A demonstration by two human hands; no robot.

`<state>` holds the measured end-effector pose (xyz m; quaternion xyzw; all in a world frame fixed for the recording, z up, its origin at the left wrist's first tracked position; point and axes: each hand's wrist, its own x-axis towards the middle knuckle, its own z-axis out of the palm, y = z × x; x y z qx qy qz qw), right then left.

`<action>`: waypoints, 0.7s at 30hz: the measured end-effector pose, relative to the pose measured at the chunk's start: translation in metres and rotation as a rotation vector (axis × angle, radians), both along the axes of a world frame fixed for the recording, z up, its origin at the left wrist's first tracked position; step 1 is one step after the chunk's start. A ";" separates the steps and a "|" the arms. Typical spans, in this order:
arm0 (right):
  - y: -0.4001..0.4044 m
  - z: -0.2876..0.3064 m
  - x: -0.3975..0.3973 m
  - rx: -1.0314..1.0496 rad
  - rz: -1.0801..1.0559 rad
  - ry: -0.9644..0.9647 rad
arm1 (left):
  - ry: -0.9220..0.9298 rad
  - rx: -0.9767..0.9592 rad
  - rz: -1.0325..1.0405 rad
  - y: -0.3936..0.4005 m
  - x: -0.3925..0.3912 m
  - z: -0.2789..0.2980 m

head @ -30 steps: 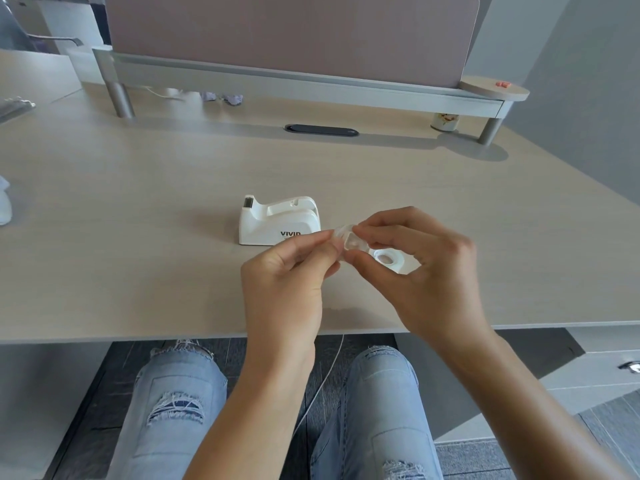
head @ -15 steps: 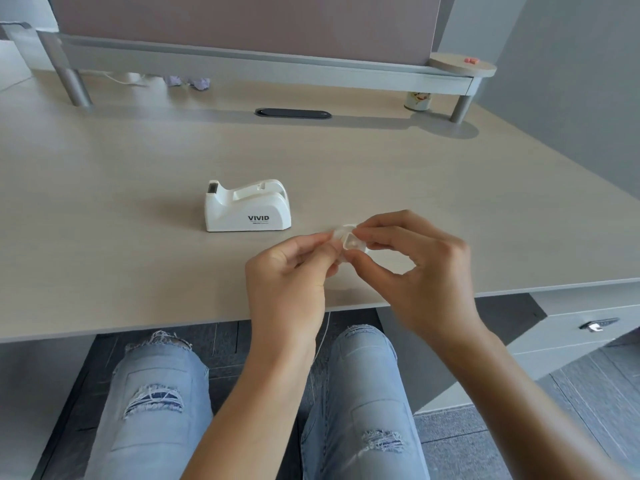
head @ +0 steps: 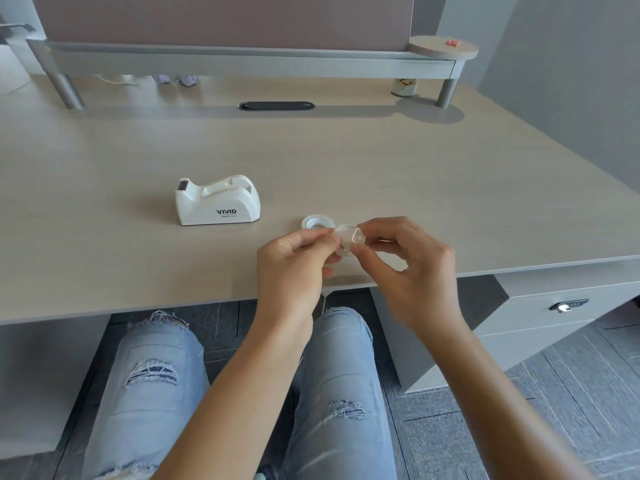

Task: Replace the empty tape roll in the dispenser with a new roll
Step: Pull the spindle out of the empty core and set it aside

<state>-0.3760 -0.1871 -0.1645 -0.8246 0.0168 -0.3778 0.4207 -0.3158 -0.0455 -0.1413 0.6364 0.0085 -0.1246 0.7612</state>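
A white tape dispenser (head: 218, 200) marked VIVID stands on the desk, its roll slot looking empty from here. A small roll of clear tape (head: 317, 223) lies flat on the desk to its right, just behind my fingers. My left hand (head: 294, 265) and my right hand (head: 408, 261) meet above the desk's front edge. Between their fingertips they pinch a small clear plastic piece (head: 348, 239), round and translucent. I cannot tell whether it is an empty core or a spindle.
The light wooden desk (head: 415, 174) has a black cable slot (head: 276, 106) at the back under a grey raised shelf (head: 242, 60). A small cup (head: 403, 87) stands under the shelf's right end. A drawer unit (head: 554, 306) sits below right; my knees are under the desk.
Both hands keep pinching the clear piece, now slightly farther right of the dispenser. The tape roll on the desk, hidden half a second ago, shows again just left of my fingertips.
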 end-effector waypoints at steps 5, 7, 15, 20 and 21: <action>-0.020 0.006 0.000 0.516 -0.010 0.066 | -0.059 0.096 0.034 -0.018 -0.001 0.002; -0.029 0.009 0.003 0.603 -0.033 0.063 | -0.142 0.216 0.043 -0.025 0.003 -0.002; -0.059 0.010 0.019 0.640 -0.128 0.105 | -0.455 0.577 0.004 -0.062 0.018 -0.001; -0.064 0.010 0.028 0.659 -0.161 0.162 | -0.641 0.810 0.020 -0.072 0.033 -0.005; -0.063 0.010 0.030 0.651 -0.163 0.178 | -0.675 0.845 0.030 -0.071 0.035 -0.006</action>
